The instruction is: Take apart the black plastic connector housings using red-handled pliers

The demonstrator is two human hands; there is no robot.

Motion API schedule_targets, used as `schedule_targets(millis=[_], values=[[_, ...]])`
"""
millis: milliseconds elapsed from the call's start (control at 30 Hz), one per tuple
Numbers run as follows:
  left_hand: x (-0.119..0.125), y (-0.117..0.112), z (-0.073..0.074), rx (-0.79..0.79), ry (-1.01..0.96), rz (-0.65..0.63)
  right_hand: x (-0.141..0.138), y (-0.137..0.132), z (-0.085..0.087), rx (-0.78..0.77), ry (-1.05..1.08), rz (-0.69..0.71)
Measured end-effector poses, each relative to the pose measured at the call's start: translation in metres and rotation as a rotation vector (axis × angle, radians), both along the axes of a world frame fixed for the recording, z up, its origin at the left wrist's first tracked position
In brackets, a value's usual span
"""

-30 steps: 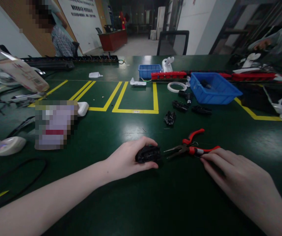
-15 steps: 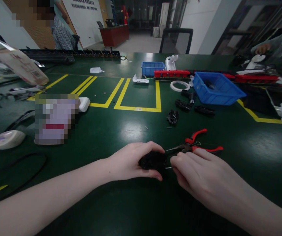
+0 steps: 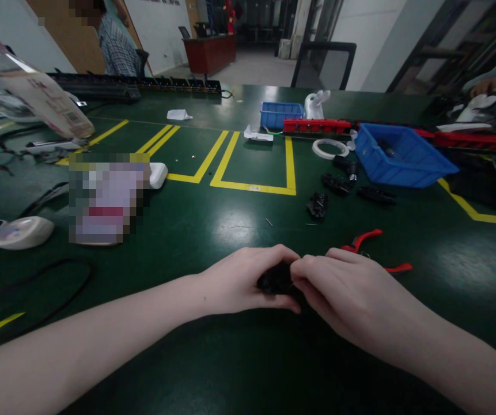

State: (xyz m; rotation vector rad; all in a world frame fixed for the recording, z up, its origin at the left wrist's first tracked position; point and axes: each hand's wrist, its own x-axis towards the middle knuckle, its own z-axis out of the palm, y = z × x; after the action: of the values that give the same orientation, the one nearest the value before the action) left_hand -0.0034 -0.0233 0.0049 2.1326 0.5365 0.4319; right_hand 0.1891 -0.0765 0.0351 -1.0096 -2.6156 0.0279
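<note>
A small black plastic part [image 3: 276, 280] sits in my left hand [image 3: 248, 279], gripped between thumb and fingers. My right hand [image 3: 334, 288] is closed in a pinch against the right end of that part. Whatever its fingertips hold is hidden behind the hand. Just beyond the right hand lie red-handled pliers [image 3: 366, 237], their jaws covered by it. Two thin metal pins, one pin [image 3: 269, 222] and another pin [image 3: 311, 224], rest on the green table, near a black part [image 3: 317, 205] with a bit of metal on it.
More black parts [image 3: 376, 195] lie before a blue bin [image 3: 403, 158]. Behind them are a tape roll [image 3: 330, 148], a red strip [image 3: 317, 125] and a smaller blue bin [image 3: 280, 115]. To the left are a phone [image 3: 107, 202], a mouse [image 3: 23, 233] and a bottle [image 3: 44, 101]. Other people sit beyond.
My right hand has moved in to meet the black part, and now covers the pliers' jaws. A thin metal pin seen between the hands before is hidden. The whole view has shifted slightly.
</note>
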Motion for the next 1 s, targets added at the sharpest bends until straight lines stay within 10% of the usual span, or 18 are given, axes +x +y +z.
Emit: schedule_targets(millis=[1000], values=[[0.0, 0.002, 0.0, -0.059, -0.041, -0.006, -0.001, -0.002, -0.011, -0.075, 0.167, -0.045]])
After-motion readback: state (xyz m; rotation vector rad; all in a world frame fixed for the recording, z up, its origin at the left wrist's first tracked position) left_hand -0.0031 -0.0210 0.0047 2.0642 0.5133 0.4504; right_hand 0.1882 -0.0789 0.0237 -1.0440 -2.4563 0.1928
